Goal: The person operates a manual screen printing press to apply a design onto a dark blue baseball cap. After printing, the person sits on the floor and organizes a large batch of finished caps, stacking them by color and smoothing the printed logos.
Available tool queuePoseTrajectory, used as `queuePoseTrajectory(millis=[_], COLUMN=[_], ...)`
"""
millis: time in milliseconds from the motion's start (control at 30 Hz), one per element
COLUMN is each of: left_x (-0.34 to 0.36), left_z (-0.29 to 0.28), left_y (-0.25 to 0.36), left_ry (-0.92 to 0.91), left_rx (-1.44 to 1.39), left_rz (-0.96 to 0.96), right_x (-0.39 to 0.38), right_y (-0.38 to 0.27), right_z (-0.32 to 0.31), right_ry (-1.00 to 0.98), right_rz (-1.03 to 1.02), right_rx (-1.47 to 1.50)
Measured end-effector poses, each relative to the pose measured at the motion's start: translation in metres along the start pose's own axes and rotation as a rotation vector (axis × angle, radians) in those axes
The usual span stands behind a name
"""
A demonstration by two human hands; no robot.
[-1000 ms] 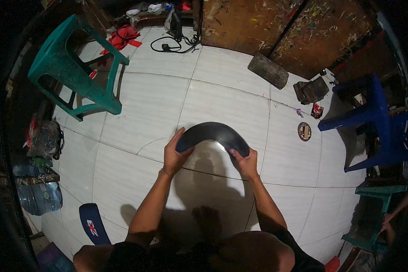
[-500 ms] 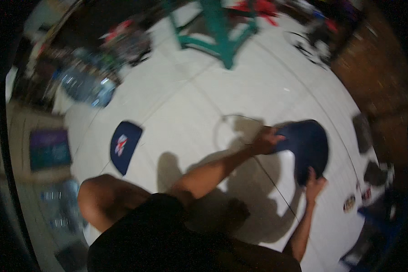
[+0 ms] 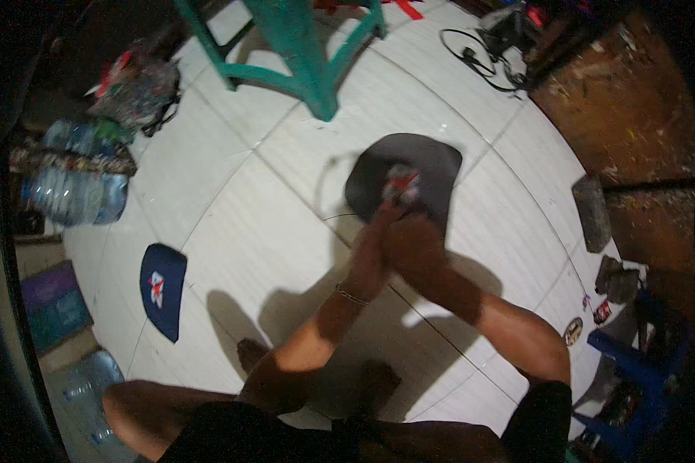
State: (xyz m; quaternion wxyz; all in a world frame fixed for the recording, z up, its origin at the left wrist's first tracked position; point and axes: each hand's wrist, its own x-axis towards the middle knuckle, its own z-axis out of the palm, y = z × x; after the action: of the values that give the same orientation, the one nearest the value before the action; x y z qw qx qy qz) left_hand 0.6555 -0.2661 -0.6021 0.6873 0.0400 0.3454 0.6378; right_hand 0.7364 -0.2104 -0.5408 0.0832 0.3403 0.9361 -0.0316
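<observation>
A dark curved piece of fabric, shaped like a cap's brim or panel, is in front of me with a red and white emblem on it. My left hand, with a thin bracelet at its wrist, meets the near edge of the piece just below the emblem. Pressed close beside it, my right hand is curled at the same edge; shadow and blur hide its fingertips. Whether the piece touches the floor I cannot tell. A smaller navy half-moon piece with a similar emblem lies on the tiles to my left.
White floor tiles spread around me. A green plastic stool stands ahead. Large clear bottles and a stuffed plastic bag lie at left. Looped black cable, a grey block and a blue plastic frame are at right.
My hands, earlier apart at two ends of the curved piece, are now together at its near edge. The piece has come leftward and turned, and its emblem now shows. The whole view has shifted.
</observation>
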Motion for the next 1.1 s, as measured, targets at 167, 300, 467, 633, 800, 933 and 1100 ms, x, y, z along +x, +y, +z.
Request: queuePoseTrajectory(millis=[167,300,467,633,800,933,1100], left_x=[-0.010,0.005,-0.015,-0.058,-0.150,-0.244,-0.364], left_z=[-0.036,-0.080,-0.151,-0.153,-0.182,-0.185,-0.256], left_y=[-0.016,-0.046,-0.021,0.087,0.264,0.393,0.394], left_ry=[0.147,0.415,0.344,0.030,-0.070,0.321,0.634], left_rx=[0.108,0.278,0.680,1.428,1.319,1.334,0.470], left_rz=[-0.082,-0.084,0.027,0.282,0.229,-0.289,-0.142], right_x=[-0.011,-0.017,0.066,0.124,0.148,0.173,0.198], right_y=[-0.018,-0.004,0.058,0.070,-0.040,-0.159,-0.309], right_z=[0.058,0.057,0.001,0.037,0.025,-0.010,-0.021], right_ry=[-0.027,-0.331,-0.369,-0.301,-0.536,-0.487,-0.517], right_rz=[-0.105,-0.138,-0.091,-0.013,-0.163,-0.074,-0.150], right_rx=[0.012,0.104,0.389,1.094,1.516,1.816,1.287])
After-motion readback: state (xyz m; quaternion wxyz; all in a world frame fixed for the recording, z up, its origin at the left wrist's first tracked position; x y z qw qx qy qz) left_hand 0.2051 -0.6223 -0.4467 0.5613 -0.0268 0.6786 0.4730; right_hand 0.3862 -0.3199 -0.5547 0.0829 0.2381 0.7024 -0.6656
